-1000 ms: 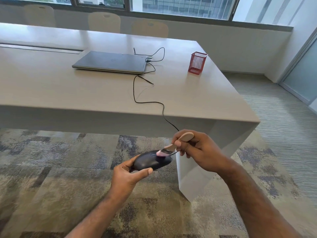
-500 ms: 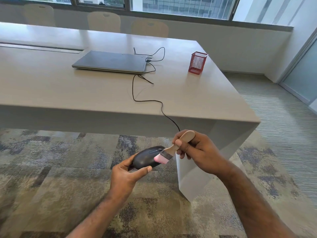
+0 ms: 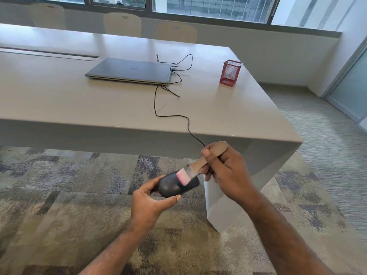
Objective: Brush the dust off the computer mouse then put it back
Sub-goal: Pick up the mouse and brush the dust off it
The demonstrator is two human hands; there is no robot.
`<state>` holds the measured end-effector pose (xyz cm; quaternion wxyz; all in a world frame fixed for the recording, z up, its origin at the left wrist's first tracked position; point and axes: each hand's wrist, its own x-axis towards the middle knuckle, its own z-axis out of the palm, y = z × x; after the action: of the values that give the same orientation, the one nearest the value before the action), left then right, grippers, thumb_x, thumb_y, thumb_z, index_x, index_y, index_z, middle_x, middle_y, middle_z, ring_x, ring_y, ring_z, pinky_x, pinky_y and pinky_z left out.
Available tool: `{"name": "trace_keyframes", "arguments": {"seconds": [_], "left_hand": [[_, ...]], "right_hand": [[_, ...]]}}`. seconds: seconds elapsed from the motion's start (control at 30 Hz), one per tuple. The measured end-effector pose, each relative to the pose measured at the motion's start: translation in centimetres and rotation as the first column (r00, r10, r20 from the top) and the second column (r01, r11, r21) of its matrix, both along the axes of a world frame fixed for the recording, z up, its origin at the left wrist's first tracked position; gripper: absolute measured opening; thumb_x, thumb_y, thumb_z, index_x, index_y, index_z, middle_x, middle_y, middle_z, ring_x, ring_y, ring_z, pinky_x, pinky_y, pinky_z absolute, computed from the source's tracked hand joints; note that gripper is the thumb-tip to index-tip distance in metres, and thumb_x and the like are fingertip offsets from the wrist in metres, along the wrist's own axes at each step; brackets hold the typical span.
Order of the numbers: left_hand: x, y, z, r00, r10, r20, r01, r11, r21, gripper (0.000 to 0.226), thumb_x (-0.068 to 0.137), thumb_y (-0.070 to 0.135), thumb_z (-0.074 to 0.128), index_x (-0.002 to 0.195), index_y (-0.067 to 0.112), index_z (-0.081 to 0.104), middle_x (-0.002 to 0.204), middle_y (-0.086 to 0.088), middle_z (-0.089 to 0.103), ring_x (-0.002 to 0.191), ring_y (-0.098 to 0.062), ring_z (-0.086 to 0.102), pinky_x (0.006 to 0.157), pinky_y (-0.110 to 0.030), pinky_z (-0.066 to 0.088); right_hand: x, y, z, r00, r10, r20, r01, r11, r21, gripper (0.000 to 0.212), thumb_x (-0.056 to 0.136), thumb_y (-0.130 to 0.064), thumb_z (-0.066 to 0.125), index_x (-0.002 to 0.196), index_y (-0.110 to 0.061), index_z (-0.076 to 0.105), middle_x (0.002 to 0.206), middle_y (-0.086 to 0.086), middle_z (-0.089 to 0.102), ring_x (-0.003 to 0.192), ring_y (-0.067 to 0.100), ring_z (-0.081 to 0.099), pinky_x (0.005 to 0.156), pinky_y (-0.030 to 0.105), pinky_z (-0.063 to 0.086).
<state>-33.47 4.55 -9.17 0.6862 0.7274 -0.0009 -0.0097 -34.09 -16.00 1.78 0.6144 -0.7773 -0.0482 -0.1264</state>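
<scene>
Low in the centre of the frame, off the table (image 3: 228, 116), we cradle the black mouse (image 3: 174, 185) between thumb and curled fingers of our left hand (image 3: 151, 203), while our right hand (image 3: 226, 169) grips the brush (image 3: 200, 165), its pink bristles touching the mouse's top.

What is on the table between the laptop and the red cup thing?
Between the laptop and the red mesh cup, the head view shows only loops of the mouse's black cable lying on the table.
</scene>
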Motion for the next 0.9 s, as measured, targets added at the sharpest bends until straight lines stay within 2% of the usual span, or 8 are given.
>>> {"name": "trace_keyframes", "arguments": {"seconds": [0.1,0.27,0.4,0.5,0.57,0.7,0.8,0.9], "left_hand": [[-0.2,-0.2,0.2,0.999,0.007,0.047,-0.008,1.0,0.028,0.065,0.047,0.013,0.102,0.101,0.034,0.073,0.101,0.021,0.077,0.095,-0.002,0.072,0.086,-0.027,0.058],[-0.3,-0.1,0.3,0.995,0.006,0.103,-0.01,0.999,0.046,0.066,0.048,0.007,0.102,0.1,0.036,0.074,0.102,0.016,0.077,0.094,-0.005,0.071,0.085,-0.027,0.058],[-0.4,0.2,0.3,0.996,0.003,0.089,-0.008,0.999,0.05,0.065,0.047,0.009,0.102,0.101,0.032,0.075,0.101,0.016,0.077,0.093,-0.002,0.071,0.082,-0.026,0.058],[-0.6,0.3,0.4,0.997,0.006,0.078,-0.01,0.999,0.043,0.063,0.041,0.027,0.098,0.098,0.035,0.073,0.1,0.017,0.076,0.091,0.002,0.07,0.076,-0.02,0.058],[-0.7,0.2,0.3,0.998,0.008,0.066,-0.011,0.999,0.045,0.065,0.038,0.034,0.095,0.098,0.035,0.072,0.098,0.01,0.077,0.092,0.001,0.069,0.08,-0.022,0.058],[-0.5,-0.2,-0.1,0.996,0.008,0.083,-0.016,0.995,0.102,0.067,0.05,0.007,0.1,0.107,0.029,0.072,0.11,0.002,0.074,0.105,-0.015,0.069,0.094,-0.038,0.059],[-0.3,-0.4,-0.5,0.996,0.013,0.083,-0.024,0.992,0.125,0.067,0.051,0.011,0.1,0.108,0.03,0.071,0.11,0.003,0.074,0.106,-0.015,0.068,0.094,-0.036,0.059],[-0.1,-0.4,-0.6,0.998,0.008,0.059,-0.016,0.99,0.138,0.046,0.047,0.04,0.092,0.087,0.042,0.07,0.09,0.009,0.076,0.086,-0.007,0.071,0.073,-0.025,0.061]], "right_hand": [[0.6,1.4,-0.2,0.995,-0.076,-0.061,0.079,0.996,0.042,0.016,0.1,-0.022,0.055,0.086,-0.015,0.058,0.057,0.009,0.067,0.042,0.022,0.058,0.042,0.021,0.041],[0.4,3.5,0.0,0.977,-0.206,-0.061,0.19,0.96,-0.205,0.019,0.101,-0.029,0.051,0.083,-0.024,0.054,0.061,0.005,0.068,0.047,0.016,0.061,0.052,0.035,0.053],[-0.8,5.3,0.4,0.995,-0.101,-0.014,0.087,0.908,-0.409,0.019,0.101,-0.033,0.048,0.085,-0.022,0.052,0.066,-0.001,0.065,0.061,0.017,0.064,0.06,0.042,0.054],[-1.1,5.9,0.9,1.0,-0.007,-0.028,-0.006,0.894,-0.448,0.02,0.102,-0.032,0.048,0.085,-0.022,0.05,0.067,0.0,0.065,0.061,0.019,0.063,0.059,0.043,0.053],[-1.2,6.2,1.4,0.999,0.03,-0.03,-0.04,0.89,-0.454,0.019,0.102,-0.032,0.047,0.087,-0.021,0.052,0.068,-0.002,0.064,0.062,0.018,0.063,0.058,0.04,0.053],[-0.7,6.2,2.4,0.997,0.0,0.071,0.035,0.873,-0.487,0.021,0.103,-0.032,0.046,0.088,-0.019,0.053,0.07,-0.007,0.059,0.061,0.01,0.055,0.056,0.024,0.044],[-1.0,6.5,2.7,0.992,0.12,0.024,-0.081,0.795,-0.601,0.022,0.103,-0.032,0.047,0.084,-0.021,0.052,0.076,-0.004,0.062,0.068,0.014,0.058,0.062,0.031,0.048],[-1.9,7.6,2.3,0.961,0.273,-0.035,-0.207,0.634,-0.745,0.012,0.099,-0.023,0.051,0.094,-0.023,0.061,0.087,-0.005,0.064,0.077,0.011,0.059,0.071,0.025,0.047]]}}
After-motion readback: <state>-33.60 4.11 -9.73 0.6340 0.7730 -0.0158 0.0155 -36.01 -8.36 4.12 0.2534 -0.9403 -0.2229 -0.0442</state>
